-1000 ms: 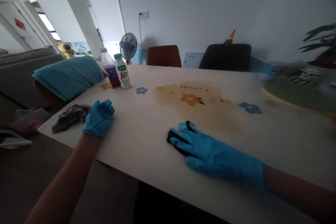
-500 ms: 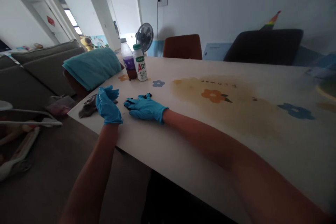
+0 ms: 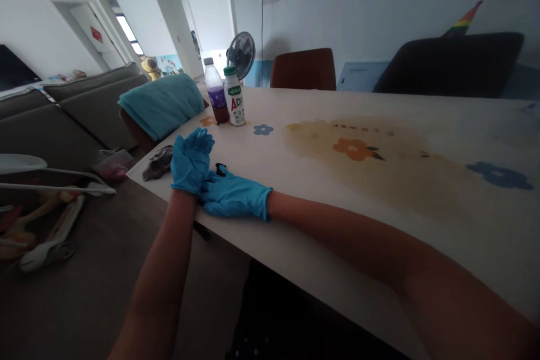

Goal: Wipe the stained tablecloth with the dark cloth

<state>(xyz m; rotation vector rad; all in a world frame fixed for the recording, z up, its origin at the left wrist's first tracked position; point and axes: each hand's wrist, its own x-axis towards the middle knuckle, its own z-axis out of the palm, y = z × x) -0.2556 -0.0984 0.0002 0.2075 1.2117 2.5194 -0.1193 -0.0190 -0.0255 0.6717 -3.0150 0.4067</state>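
Both my hands wear blue gloves and meet near the left corner of the cream table [image 3: 320, 191]. My right hand [image 3: 236, 198] lies flat on the table over a small black cloth [image 3: 220, 169], of which only a tip shows past the fingers. My left hand [image 3: 192, 160] stands at the table's edge with its fingers stretched out and empty, covering the right hand's fingertips. A crumpled grey rag [image 3: 159, 160] lies on the table just left of my left hand.
A purple-drink bottle [image 3: 216, 100] and a white green-capped bottle [image 3: 235, 97] stand at the far left edge, with a small fan [image 3: 241, 55] behind. A teal towel [image 3: 162, 104] drapes a chair. A brown chair [image 3: 304, 67], a black chair [image 3: 447, 64] and a grey sofa [image 3: 63, 118] surround the table.
My right hand slid the black cloth leftward across the table, from the middle to the left corner. My left hand stayed by the grey rag, and now the two hands touch.
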